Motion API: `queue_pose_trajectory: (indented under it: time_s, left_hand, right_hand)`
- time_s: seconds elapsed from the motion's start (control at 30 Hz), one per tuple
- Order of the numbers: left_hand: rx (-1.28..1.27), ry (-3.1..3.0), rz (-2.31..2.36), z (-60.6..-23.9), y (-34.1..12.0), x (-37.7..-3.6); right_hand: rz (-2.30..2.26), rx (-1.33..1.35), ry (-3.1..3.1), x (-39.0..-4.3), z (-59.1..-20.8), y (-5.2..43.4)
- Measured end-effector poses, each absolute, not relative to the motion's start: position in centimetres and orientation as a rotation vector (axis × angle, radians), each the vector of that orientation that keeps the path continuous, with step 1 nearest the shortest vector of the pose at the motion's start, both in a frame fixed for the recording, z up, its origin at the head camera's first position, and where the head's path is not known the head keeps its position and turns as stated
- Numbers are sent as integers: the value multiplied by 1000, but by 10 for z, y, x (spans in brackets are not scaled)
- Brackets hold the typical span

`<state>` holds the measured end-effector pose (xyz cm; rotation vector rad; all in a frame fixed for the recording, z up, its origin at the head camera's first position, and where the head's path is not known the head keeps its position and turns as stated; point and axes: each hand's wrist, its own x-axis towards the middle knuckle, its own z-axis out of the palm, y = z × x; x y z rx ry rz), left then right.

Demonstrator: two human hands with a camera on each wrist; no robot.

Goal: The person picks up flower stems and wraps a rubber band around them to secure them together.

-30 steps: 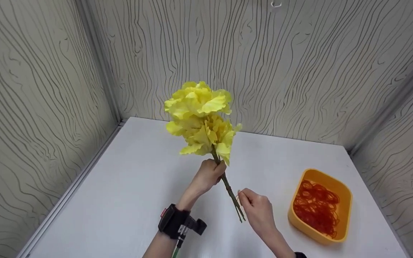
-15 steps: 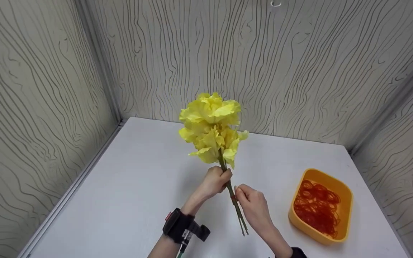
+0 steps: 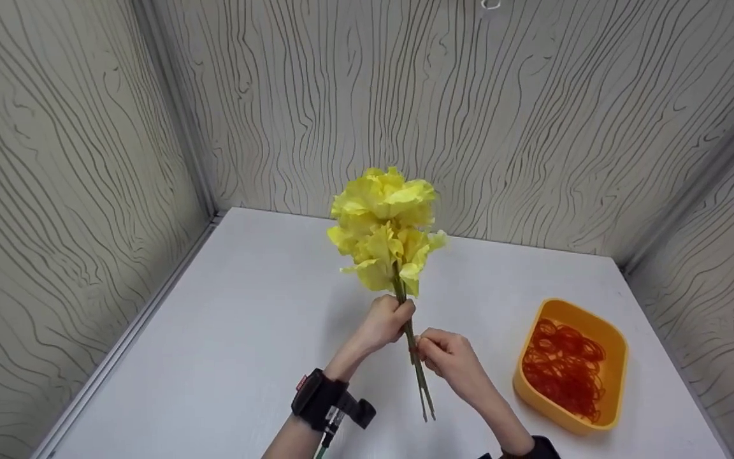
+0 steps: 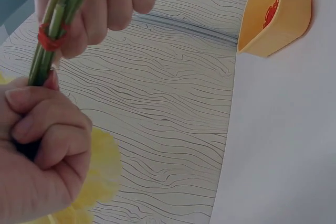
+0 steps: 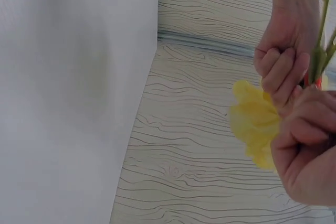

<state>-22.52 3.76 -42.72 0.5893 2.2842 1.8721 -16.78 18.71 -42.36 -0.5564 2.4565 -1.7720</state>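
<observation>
A bunch of yellow artificial-looking flowers (image 3: 385,223) stands tilted over the white table, its green stems (image 3: 425,389) pointing down toward me. My left hand (image 3: 385,322) grips those stems just below the blooms, fingers curled round them in the left wrist view. Lower down, a red rubber band (image 4: 51,40) circles the stems in a tight wrap. My right hand (image 3: 453,358) is right beside that band, thumb and curled fingers pinching at it. In the right wrist view both hands meet close together, with yellow petals (image 5: 254,121) behind them.
On the right of the white table (image 3: 246,331) sits an orange-yellow box (image 3: 548,411) holding a tangle of red rubber bands (image 3: 564,373). Wood-grain patterned panels (image 3: 341,95) enclose the table at the back and both sides. A black strap camera (image 3: 319,401) is on the left wrist.
The flowers and left hand have shifted right and a little toward me. My right hand has closed in from a short distance off, where a thin strand stretched to the stems.
</observation>
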Motion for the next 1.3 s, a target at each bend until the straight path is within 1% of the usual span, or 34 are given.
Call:
queue_pose_trajectory:
  time_s: [0.1,0.2,0.4,0.87,1.1,1.3]
  left_hand:
    - [596,2294,1845,-427,37,-226]
    - [622,2290,1824,-427,39,-227]
    - [624,2260,1816,-430,39,-230]
    - [649,2254,1778,-441,46,-238]
    - [643,2314,1796,-445,53,-244]
    - [625,2416,1822,-453,56,-250]
  right_hand:
    - [-1838,-695,2153,-173,-425,199]
    - [-1873,-743,1956,-177,-429,208]
    - [-1904,-630,1868,-181,-441,215]
    - [-2001,-527,1789,-177,-453,205]
    - [-2046,-410,1896,-178,-455,199]
    - [-2056,-367,1943,-181,-460,196]
